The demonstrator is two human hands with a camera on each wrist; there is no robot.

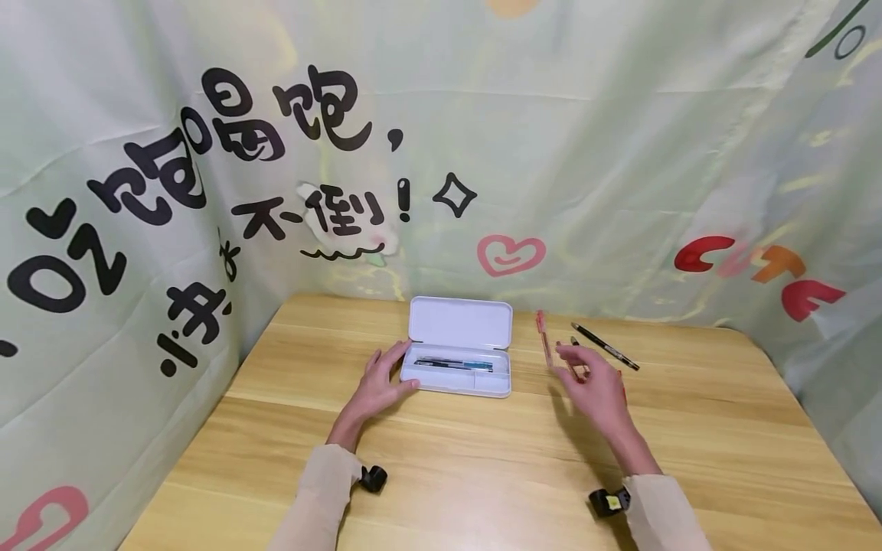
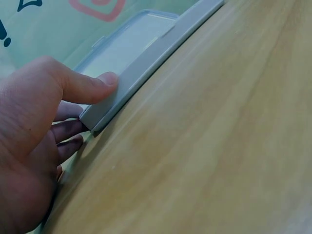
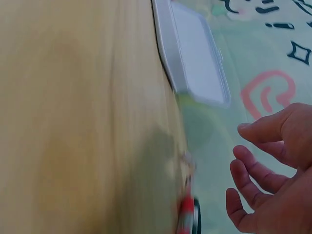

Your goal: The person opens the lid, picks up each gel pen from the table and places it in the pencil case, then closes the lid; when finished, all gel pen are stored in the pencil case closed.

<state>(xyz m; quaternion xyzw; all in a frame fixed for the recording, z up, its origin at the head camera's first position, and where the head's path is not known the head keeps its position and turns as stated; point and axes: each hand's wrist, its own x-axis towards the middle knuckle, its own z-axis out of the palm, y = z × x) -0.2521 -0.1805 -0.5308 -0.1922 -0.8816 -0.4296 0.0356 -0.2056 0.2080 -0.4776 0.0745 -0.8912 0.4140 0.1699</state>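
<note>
Gripping the case (image 1: 460, 323) with the left hand (image 1: 377, 386), could jog the red pen (image 1: 544, 337) astray by mis-aiming the empty, parted right hand (image 1: 596, 390).

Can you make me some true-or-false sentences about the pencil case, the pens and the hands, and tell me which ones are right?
1. The pencil case is open. True.
2. The left hand is holding a pen. False: it holds the left end of the pencil case.
3. A black pen lies on the table. True.
4. Nothing is inside the pencil case. False: pens lie in it.
5. The heart on the cloth is pink. True.
</note>
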